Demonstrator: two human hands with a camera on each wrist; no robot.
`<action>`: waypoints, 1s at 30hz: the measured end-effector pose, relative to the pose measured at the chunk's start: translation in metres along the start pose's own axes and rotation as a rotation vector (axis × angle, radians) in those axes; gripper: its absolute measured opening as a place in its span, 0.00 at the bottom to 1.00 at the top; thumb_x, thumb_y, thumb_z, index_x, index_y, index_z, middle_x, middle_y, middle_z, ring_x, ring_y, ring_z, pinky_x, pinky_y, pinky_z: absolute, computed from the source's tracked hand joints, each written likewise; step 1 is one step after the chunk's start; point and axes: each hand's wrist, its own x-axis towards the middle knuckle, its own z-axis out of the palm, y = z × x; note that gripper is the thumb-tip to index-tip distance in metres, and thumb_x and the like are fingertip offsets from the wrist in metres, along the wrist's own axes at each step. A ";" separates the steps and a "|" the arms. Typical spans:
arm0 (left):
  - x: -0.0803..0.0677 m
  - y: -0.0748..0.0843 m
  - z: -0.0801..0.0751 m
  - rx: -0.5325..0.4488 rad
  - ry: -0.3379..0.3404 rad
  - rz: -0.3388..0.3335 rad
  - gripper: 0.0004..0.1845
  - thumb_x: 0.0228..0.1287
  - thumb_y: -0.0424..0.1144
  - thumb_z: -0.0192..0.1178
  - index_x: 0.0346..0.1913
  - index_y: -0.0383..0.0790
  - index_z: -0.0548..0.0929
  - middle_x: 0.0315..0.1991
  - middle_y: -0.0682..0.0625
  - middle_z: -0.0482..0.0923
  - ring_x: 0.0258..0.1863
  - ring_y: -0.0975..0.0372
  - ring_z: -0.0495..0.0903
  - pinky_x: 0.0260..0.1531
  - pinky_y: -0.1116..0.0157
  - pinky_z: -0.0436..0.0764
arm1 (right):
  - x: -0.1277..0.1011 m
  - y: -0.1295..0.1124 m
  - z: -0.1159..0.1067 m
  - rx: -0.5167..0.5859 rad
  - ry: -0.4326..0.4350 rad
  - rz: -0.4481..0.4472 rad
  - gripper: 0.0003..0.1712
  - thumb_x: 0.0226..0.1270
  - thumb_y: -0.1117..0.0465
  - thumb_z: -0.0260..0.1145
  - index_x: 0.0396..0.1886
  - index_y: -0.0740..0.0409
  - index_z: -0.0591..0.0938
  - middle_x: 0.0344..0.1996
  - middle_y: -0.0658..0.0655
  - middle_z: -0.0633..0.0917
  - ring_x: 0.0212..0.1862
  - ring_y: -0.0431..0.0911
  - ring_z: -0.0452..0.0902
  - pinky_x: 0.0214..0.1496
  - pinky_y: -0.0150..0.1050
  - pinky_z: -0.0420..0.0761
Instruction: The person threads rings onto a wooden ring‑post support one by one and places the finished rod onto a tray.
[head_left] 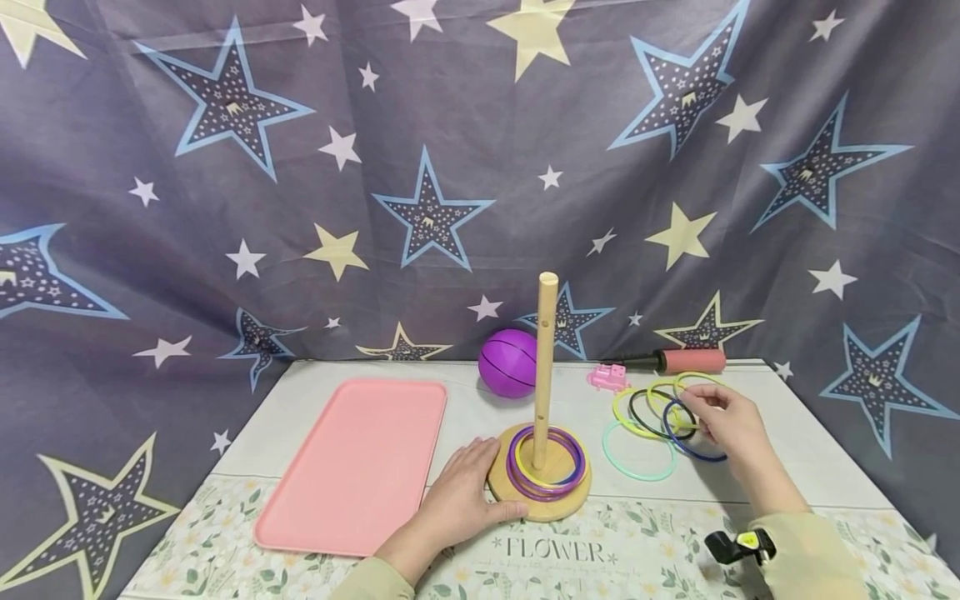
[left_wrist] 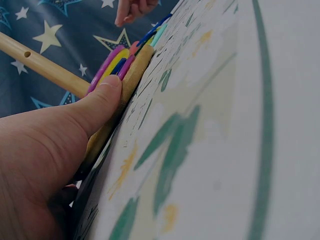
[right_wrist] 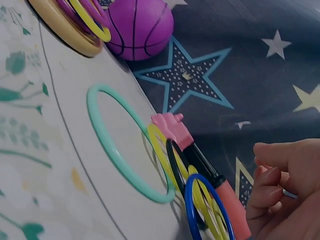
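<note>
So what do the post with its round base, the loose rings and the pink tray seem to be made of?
Post and base: pale, matte, unpainted wood by the look, with a drilled hole showing in the post. Rings: thin, smooth, bright hoops, probably plastic. Tray: uniform pink, matte, rounded corners, likely plastic or silicone; I cannot tell which.

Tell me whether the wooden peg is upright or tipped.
Upright: the peg stands straight on its round base, rings around its foot.
</note>
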 end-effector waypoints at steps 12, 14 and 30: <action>-0.001 0.000 0.000 -0.010 -0.004 -0.008 0.62 0.59 0.72 0.76 0.83 0.29 0.68 0.81 0.33 0.68 0.84 0.41 0.62 0.85 0.41 0.57 | 0.004 0.021 -0.019 0.072 0.074 0.042 0.25 0.84 0.52 0.70 0.67 0.67 0.82 0.31 0.40 0.82 0.28 0.38 0.73 0.28 0.33 0.79; -0.001 0.000 0.000 -0.010 -0.004 -0.006 0.62 0.59 0.72 0.76 0.82 0.29 0.68 0.81 0.33 0.69 0.84 0.41 0.63 0.85 0.41 0.57 | 0.004 0.024 -0.022 0.072 0.082 0.052 0.27 0.84 0.51 0.69 0.69 0.67 0.81 0.32 0.40 0.82 0.28 0.38 0.73 0.28 0.33 0.80; -0.001 0.001 -0.001 -0.005 -0.011 -0.012 0.62 0.60 0.73 0.75 0.83 0.29 0.68 0.81 0.33 0.68 0.84 0.41 0.62 0.85 0.41 0.56 | 0.006 0.039 -0.029 0.041 0.138 0.133 0.31 0.84 0.54 0.69 0.75 0.70 0.77 0.30 0.40 0.82 0.29 0.37 0.73 0.28 0.31 0.80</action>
